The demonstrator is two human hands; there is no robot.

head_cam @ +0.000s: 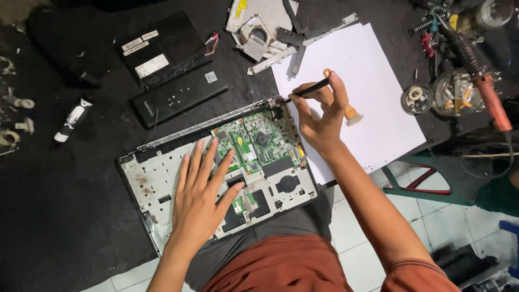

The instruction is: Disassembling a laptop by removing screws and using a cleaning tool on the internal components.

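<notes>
Pinched in my right hand, a black screwdriver tips onto the opened laptop's far right corner; my left hand lies flat, fingers spread, on its green board.

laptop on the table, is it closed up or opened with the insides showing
Opened: the laptop base has its cover off, with the green circuit board exposed. The left hand lies flat on it.

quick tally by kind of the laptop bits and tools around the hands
opened laptop chassis under left hand: 1
green circuit board: 1
black screwdriver in right hand: 1
black battery packs: 2
white paper sheet: 1
total: 6
</notes>
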